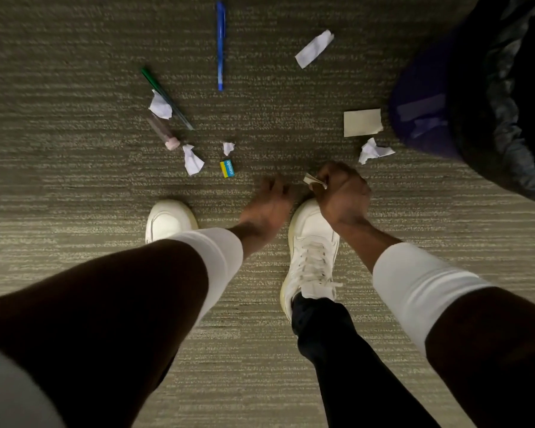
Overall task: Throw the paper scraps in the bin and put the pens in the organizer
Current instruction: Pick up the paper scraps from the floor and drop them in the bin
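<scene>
Sm. yellow-blue eraser [227, 168] w/ white print, prob. "apsara".

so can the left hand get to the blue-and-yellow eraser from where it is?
Probably yes. The left hand is low over the carpet, empty, fingers curled, and the eraser lies just up-left of it with bare carpet between; nothing blocks that gap.

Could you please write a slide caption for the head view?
Right hand clutches a paper scrap near the bin; pens, scraps remain on carpet.
</scene>
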